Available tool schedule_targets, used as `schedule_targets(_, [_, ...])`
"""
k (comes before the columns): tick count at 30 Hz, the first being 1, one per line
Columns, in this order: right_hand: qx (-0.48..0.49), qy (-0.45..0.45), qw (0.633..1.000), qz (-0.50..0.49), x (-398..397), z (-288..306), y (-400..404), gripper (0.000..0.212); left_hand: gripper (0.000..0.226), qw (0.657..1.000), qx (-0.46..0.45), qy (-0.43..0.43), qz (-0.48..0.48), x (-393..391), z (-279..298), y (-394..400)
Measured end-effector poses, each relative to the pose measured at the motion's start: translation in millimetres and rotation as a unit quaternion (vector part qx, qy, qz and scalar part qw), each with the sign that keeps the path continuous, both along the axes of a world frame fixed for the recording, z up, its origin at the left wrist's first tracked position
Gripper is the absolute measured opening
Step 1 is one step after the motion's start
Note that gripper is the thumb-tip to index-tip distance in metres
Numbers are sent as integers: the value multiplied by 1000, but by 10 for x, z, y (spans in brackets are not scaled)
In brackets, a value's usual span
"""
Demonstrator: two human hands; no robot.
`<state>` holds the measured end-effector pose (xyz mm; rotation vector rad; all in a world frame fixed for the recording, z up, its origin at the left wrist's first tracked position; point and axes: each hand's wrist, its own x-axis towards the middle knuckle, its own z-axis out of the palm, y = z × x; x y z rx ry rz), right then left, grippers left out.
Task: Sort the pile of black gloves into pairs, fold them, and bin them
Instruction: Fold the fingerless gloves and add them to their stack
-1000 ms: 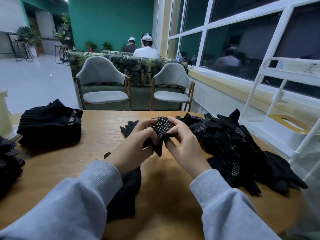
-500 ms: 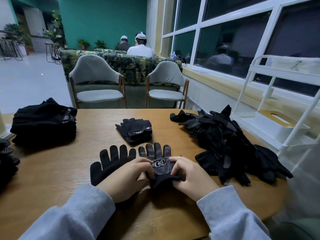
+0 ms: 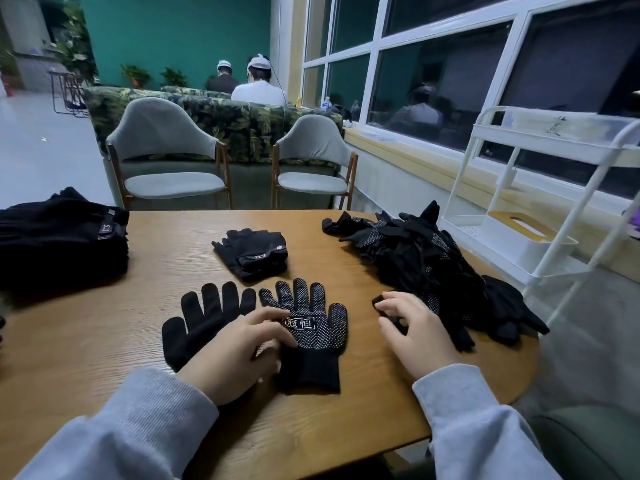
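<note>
Two gloves, plain glove point(image 3: 204, 320) and dotted glove point(image 3: 308, 323), lay flat side by side on the tabletop point(image 3: 104, 323). Left hand point(image 3: 239, 355) rested loosely on them; right hand's point(image 3: 412, 330) grip pinched a loose pile point(image 3: 429, 261) glove. Best match dotted to dotted before folding.

Beyond the far edge of the wooden table point(image 3: 145, 327) stand two grey chairs point(image 3: 166, 157) with wooden legs, side by side, and behind them runs a sofa point(image 3: 242, 123) with a leaf pattern, where two people point(image 3: 258, 86) in white caps sit with their backs turned. A white wire rack point(image 3: 540, 188) stands to the right of the table under the dark windows point(image 3: 446, 64), and on its lower shelf lies a white box with a yellow top point(image 3: 519, 230). Potted plants point(image 3: 136, 74) line the green wall point(image 3: 180, 32) at the back.
</note>
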<state>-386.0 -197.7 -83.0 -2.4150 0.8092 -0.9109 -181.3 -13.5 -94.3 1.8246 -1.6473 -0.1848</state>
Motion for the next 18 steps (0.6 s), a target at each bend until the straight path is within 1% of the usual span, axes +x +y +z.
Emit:
schedule_targets(2, [-1,-15,999,-33,-52,-9,-44,19,29,999,0,-22,30,9,-29,-5])
schedule_targets(3, [-2,-20,998,-52,-76,-21,-63,20,29,999,-1,-33,39,12,-42,-7])
schedule_targets(5, [-8,-22,996,-91,-106,-44,-88,23,38,998,-10,-49,39,21,-56,-15])
schedule_targets(6, [-18,-16,994,-106,-116,-50,-95,26,39,998,-14,-51,36,23,-57,-15])
schedule_targets(9, [-69,15,987,-141,-130,-53,-118,37,32,998,-24,-50,26,29,-66,-18])
schedule_targets(11, [-76,35,983,-162,-126,-27,-130,42,29,998,-29,-49,21,37,-82,-13])
schedule_targets(15, [-29,91,979,-178,-83,61,-184,44,34,998,-20,-48,19,47,-86,1])
schedule_targets(18, [12,130,974,-186,-20,90,-222,51,38,998,0,-49,25,47,-81,4])
